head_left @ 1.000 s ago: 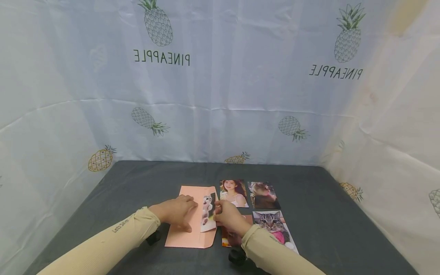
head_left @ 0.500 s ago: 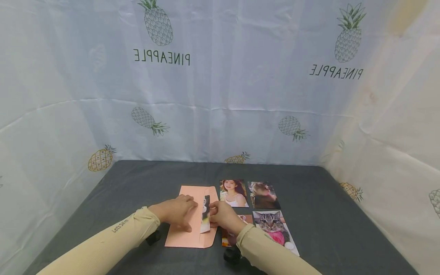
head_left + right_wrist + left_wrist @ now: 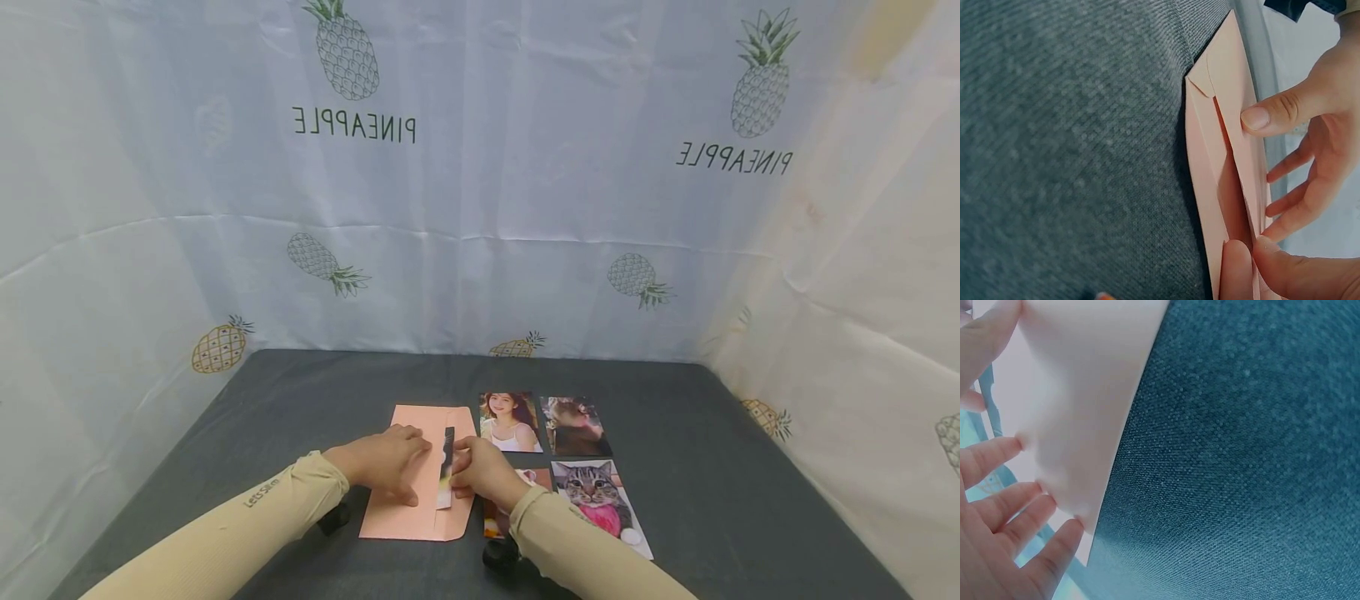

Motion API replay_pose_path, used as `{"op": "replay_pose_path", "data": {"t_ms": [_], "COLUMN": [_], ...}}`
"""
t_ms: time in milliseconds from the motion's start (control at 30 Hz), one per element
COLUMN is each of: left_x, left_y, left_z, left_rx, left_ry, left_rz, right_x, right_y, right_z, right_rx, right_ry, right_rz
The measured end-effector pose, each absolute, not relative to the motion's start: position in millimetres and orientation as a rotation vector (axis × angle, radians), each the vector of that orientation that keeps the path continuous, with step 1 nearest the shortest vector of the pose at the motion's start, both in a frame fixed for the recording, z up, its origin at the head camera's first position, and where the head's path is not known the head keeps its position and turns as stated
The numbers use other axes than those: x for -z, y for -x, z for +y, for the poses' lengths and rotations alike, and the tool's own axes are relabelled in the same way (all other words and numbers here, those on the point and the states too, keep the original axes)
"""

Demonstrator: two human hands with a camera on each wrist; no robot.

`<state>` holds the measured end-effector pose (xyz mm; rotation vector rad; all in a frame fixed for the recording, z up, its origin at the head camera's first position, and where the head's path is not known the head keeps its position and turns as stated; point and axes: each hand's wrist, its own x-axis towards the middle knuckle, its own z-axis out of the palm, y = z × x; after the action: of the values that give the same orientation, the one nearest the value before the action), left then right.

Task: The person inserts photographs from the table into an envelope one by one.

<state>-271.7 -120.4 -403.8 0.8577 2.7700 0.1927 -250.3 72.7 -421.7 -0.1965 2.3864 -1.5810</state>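
Observation:
A pink envelope point(image 3: 390, 521) lies on the table, its flap side toward the right. A narrow strip of a kitten photo point(image 3: 445, 475) shows at its opening; the rest of the photo is inside, hidden. My left hand point(image 3: 382, 462) rests on the envelope with spread fingers. In the left wrist view, the fingertips point(image 3: 1054, 553) touch the envelope's surface. My right hand point(image 3: 487, 475) pinches the photo's outer edge at the opening. The right wrist view shows the envelope's mouth point(image 3: 1232, 194) gaping, with the right thumb point(image 3: 1285, 272) and a finger at its lower end.
Right of the envelope lie a photo of a person point(image 3: 510, 425), a dark brown photo point(image 3: 577, 429) and a tabby cat photo point(image 3: 600, 500). Another photo point(image 3: 491, 523) is partly covered by my right hand. White pineapple-print curtains point(image 3: 480, 183) surround the dark grey table point(image 3: 720, 500).
My right hand has moved left with the kitten photo, which slid deeper into the envelope, so a narrower strip shows. My left hand has stayed in place.

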Motion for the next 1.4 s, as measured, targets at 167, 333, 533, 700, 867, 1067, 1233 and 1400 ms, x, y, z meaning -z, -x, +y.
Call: {"op": "replay_pose_path", "data": {"t_ms": [167, 333, 533, 700, 867, 1067, 1233, 1400], "left_x": [403.3, 403.0, 404.0, 405.2, 404.8, 403.7, 403.5, 403.0], "left_y": [270.9, 270.6, 270.5, 270.8, 271.1, 270.0, 269.6, 269.2], "left_z": [-120.5, -119.9, -118.2, -117.9, -119.0, -119.9, -120.1, -119.8], "left_rx": [-0.201, -0.188, -0.159, -0.167, -0.183, -0.198, -0.203, -0.209], "left_ry": [-0.859, -0.858, -0.835, -0.821, -0.840, -0.853, -0.855, -0.853], "left_rz": [2.768, 2.771, 2.787, 2.787, 2.777, 2.768, 2.770, 2.771], "right_x": [421.2, 420.7, 421.4, 422.5, 422.4, 422.7, 422.3, 422.0], "right_y": [250.7, 252.0, 254.8, 255.7, 255.5, 256.1, 257.3, 257.7], "right_z": [72.8, 71.4, 67.6, 65.3, 63.9, 62.9, 62.5, 62.1], "right_rx": [1.549, 1.500, 1.458, 1.451, 1.442, 1.431, 1.429, 1.425], "right_ry": [0.200, 0.206, 0.185, 0.174, 0.167, 0.153, 0.154, 0.158], "right_rz": [2.412, 2.445, 2.473, 2.479, 2.474, 2.476, 2.470, 2.471]}}
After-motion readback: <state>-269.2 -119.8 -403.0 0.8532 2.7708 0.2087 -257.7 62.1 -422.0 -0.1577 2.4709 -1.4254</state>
